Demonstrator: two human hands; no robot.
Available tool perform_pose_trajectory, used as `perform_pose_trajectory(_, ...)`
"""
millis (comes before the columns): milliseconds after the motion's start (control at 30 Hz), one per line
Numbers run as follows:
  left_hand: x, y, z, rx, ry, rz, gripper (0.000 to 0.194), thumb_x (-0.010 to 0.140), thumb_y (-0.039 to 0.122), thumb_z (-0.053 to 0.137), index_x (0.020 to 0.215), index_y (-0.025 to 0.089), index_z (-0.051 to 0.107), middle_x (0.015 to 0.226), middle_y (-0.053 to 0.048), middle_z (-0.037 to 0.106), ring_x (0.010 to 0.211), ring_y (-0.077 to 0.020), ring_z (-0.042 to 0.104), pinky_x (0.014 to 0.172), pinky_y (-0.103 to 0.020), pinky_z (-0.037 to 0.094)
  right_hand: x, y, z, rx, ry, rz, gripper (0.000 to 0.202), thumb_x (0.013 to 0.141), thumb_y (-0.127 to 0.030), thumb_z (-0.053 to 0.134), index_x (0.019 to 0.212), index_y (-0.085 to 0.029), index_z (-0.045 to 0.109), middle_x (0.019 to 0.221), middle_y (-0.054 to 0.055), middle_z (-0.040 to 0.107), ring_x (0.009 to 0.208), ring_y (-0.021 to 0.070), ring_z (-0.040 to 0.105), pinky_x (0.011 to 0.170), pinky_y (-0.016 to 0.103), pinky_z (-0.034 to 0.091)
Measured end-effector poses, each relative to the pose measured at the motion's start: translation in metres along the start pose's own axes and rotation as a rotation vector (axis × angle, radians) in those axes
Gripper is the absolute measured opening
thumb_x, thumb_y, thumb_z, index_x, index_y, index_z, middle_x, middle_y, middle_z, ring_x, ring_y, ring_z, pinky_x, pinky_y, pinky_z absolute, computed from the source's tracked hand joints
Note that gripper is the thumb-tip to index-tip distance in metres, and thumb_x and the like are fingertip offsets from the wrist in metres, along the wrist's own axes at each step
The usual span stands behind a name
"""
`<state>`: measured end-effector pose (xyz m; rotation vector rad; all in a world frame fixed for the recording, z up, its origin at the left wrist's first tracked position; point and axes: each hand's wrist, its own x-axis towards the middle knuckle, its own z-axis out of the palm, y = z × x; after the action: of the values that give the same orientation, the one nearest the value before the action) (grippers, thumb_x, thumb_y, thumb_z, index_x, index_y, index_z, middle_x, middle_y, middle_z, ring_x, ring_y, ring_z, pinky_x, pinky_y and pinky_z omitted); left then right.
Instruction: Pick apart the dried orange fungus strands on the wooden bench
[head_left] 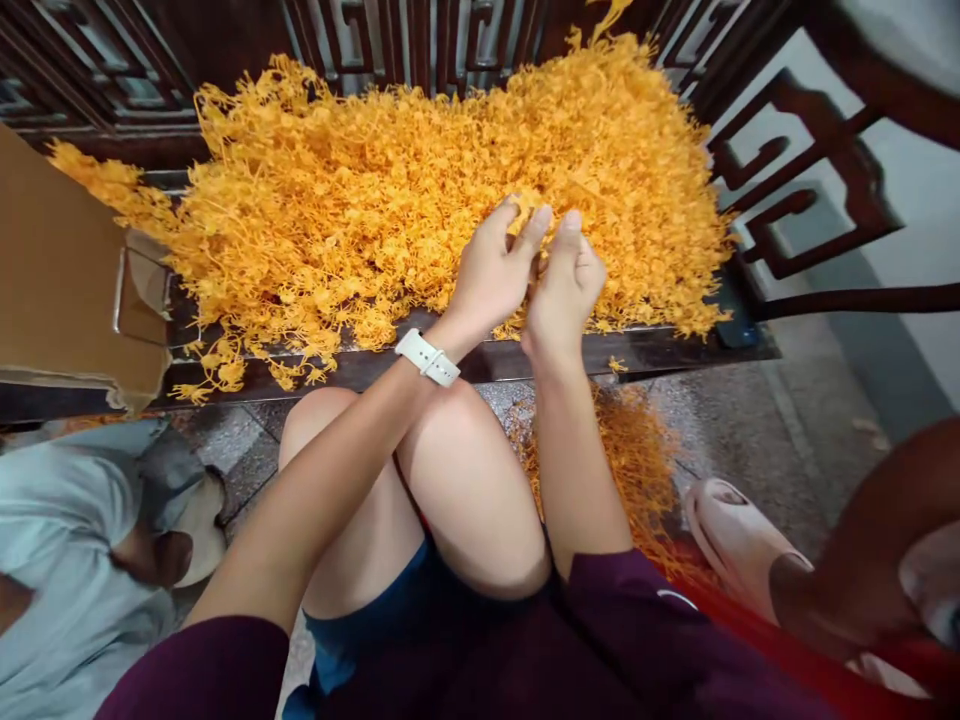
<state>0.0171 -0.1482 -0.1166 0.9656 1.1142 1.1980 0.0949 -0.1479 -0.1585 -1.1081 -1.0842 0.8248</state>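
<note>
Since the orange heap (420, 190) covers the counter (675, 352), the left hand (491, 270) and right hand (562, 290) sit together toward its near side, presumably for easy reach; both grips curl inward; whether pinching anything, I cannot tell.

The pile (420, 200) is orange-yellow, the counter (487, 368) dark brown, the backrest (442, 50) dark brown with an angular scroll pattern. Box (60, 250): tan. Watch (427, 357): off-white. Sleeves (217, 660): deep purple. Shorts (367, 615): blue. Floor (232, 440): speckled grey. Wall (919, 220): white above grey.
</note>
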Motion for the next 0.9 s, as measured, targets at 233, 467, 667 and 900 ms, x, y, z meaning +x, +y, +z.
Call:
perform_pose_trajectory(233, 0.005, 0.013, -0.014, -0.173, 0.05, -0.011, 0.024, 0.105, 0.04, 0.062, 0.098, 0.02, 0.05, 0.069, 0.005, 0.038, 0.054, -0.0044, 0.044, 0.054, -0.018, 0.032, 0.004, -0.009, 0.012, 0.106, -0.168, 0.09, 0.062, 0.094, -0.085, 0.042, 0.075, -0.026, 0.045, 0.055, -0.006, 0.034, 0.048, 0.0123, 0.044, 0.044, 0.026, 0.037)
perform_pose_trajectory(467, -0.011, 0.033, -0.036, -0.291, 0.07, -0.057, 0.023, 0.106, 0.041, 0.061, 0.1, 0.021, 0.052, 0.064, 0.006, 0.036, 0.048, -0.005, 0.035, 0.045, -0.019, 0.028, 0.005, -0.016, 0.019, 0.325, -0.32, 0.202, 0.061, 0.094, -0.083, 0.047, 0.069, -0.028, 0.039, 0.052, -0.008, 0.02, 0.041, 0.0109, 0.026, 0.037, 0.027, 0.023)
perform_pose_trajectory(667, 0.002, 0.045, -0.079, -0.298, 0.206, 0.067, 0.036, 0.104, 0.057, 0.057, 0.094, 0.022, 0.057, 0.064, 0.005, 0.039, 0.047, -0.0061, 0.032, 0.047, -0.022, 0.029, -0.036, -0.054, 0.014, 0.623, -0.676, 0.216, 0.059, 0.091, -0.078, 0.06, 0.068, -0.027, 0.04, 0.048, -0.011, 0.016, 0.039, 0.0082, 0.012, 0.034, 0.025, 0.015)
perform_pose_trajectory(900, -0.008, 0.054, -0.104, -0.22, 0.199, 0.184, 0.035, 0.091, 0.048, 0.079, 0.087, 0.021, 0.057, 0.071, 0.003, 0.047, 0.055, -0.0064, 0.035, 0.051, -0.023, 0.028, 0.002, -0.068, -0.014, -0.143, -0.561, -0.158, 0.066, 0.093, -0.088, 0.037, 0.094, -0.027, 0.064, 0.074, 0.004, 0.06, 0.056, 0.0176, 0.053, 0.051, 0.033, 0.047)
